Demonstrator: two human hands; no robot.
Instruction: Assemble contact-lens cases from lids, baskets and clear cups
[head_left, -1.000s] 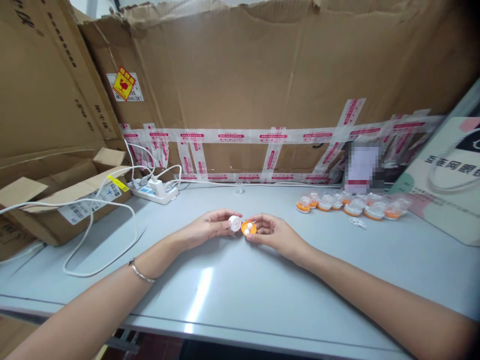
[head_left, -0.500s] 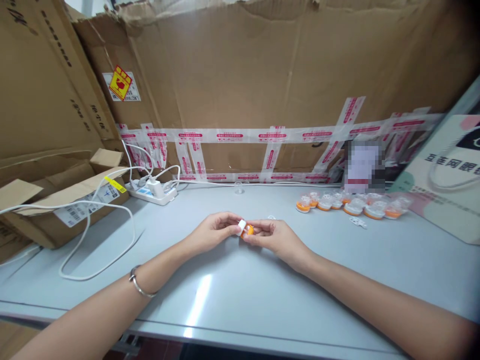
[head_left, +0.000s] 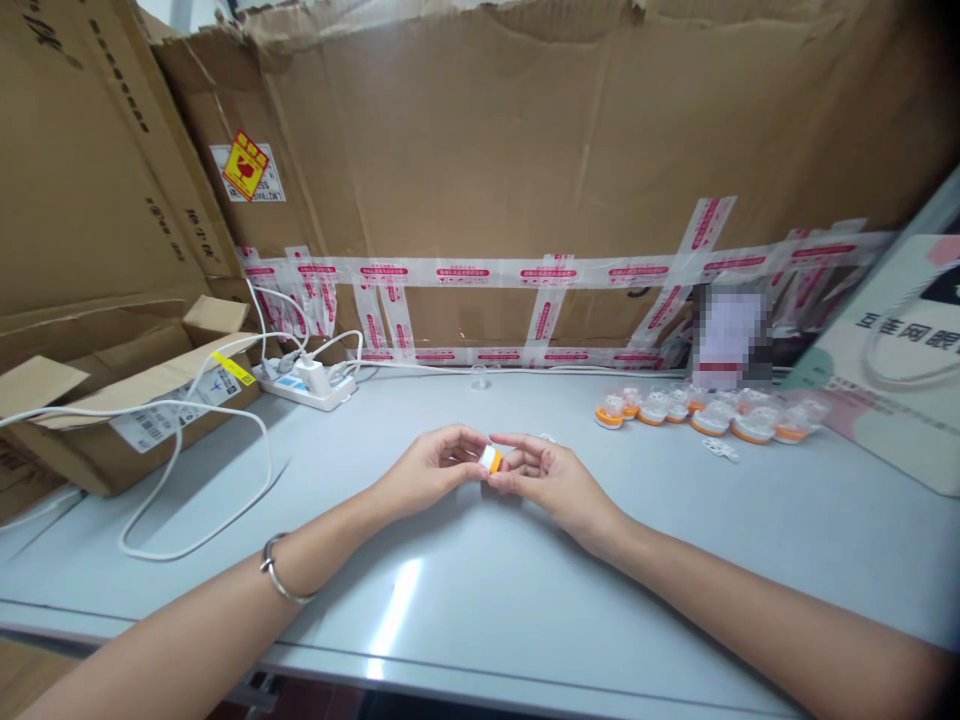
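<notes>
A small white-and-orange round plastic piece (head_left: 490,459) is held just above the table between both sets of fingertips. My left hand (head_left: 429,470) pinches its white side, with the thumb below and the fingers curled above. On the orange side, my right hand (head_left: 559,485) grips it between thumb and fingers. Part of the piece is hidden by the fingertips. Behind my right hand, a small white flat piece (head_left: 548,437) shows only partly.
Several orange-and-white pieces with clear tops (head_left: 709,418) stand at the right, beside a white perforated piece (head_left: 720,450). A small clear cup (head_left: 479,377) sits at the back. Leftward are a power strip (head_left: 307,385), white cable (head_left: 266,455) and open carton (head_left: 195,410).
The white and orange parts, angled apart before, now sit flush together between my fingertips. My right fingers have shifted up and over the piece. The arms have barely moved.
</notes>
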